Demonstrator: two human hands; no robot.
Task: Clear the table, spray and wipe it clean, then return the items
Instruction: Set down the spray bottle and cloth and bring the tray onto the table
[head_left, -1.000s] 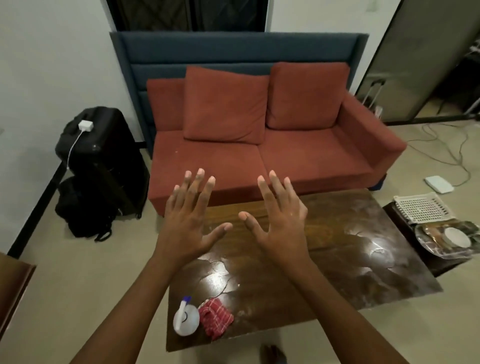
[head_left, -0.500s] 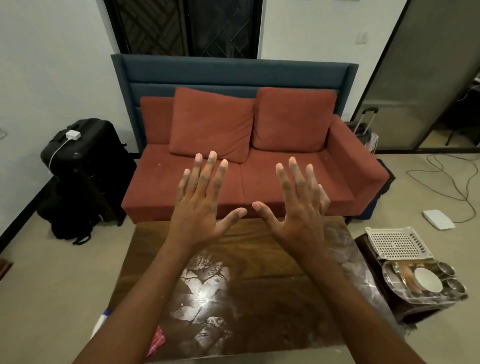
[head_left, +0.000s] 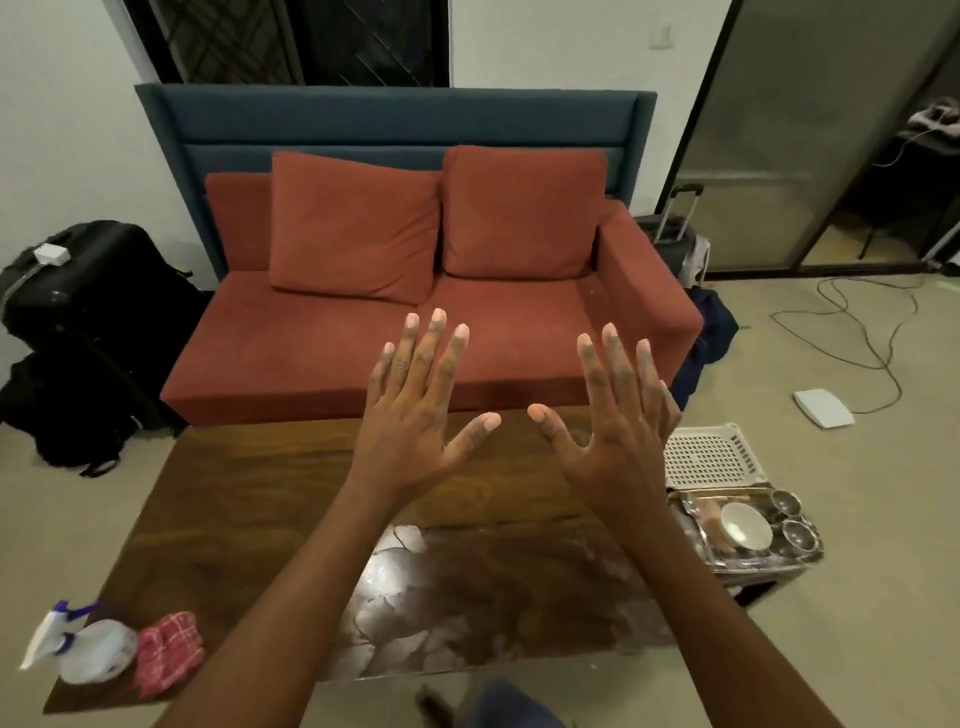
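Head-camera view: a person's left hand (head_left: 415, 415) and right hand (head_left: 618, 431) hover above the dark wooden table (head_left: 249, 499), fingers straight, spread and holding nothing, while a spray bottle (head_left: 85, 649) and red checked cloth (head_left: 166, 649) sit on the table's near-left corner and a tray of dishes (head_left: 748, 530) rests beside its right edge.

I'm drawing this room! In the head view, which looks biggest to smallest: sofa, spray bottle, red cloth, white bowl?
1. sofa
2. spray bottle
3. red cloth, only a little smaller
4. white bowl, but it sits farther away
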